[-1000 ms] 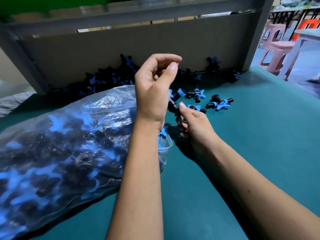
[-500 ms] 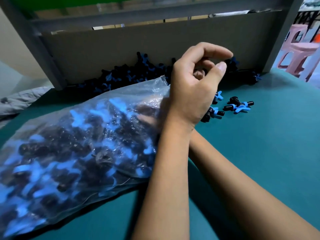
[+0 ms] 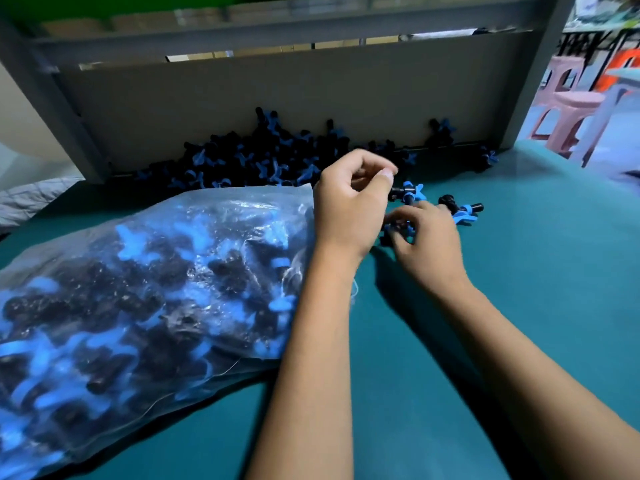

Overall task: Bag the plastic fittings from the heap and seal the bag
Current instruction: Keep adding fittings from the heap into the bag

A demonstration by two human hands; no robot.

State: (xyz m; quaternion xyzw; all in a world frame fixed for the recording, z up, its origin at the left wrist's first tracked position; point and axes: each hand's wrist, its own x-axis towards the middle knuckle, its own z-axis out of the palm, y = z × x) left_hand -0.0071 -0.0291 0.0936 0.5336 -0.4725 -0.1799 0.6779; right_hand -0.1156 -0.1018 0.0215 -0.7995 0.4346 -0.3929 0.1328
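One head-worn camera looks forward and down, close over the desk (image 3: pixel 519 306), facing its far edge.

Teal counter (image 3: pixel 519 271) stretching wide, backed by a grey board (image 3: pixel 277 105) in a grey metal frame (image 3: pixel 533 81). Off to the right, pink plastic stools (image 3: pixel 568 112) on a pale floor, orange seat (image 3: pixel 623 69) behind. Green strip (image 3: pixel 104 3) glowing top left.
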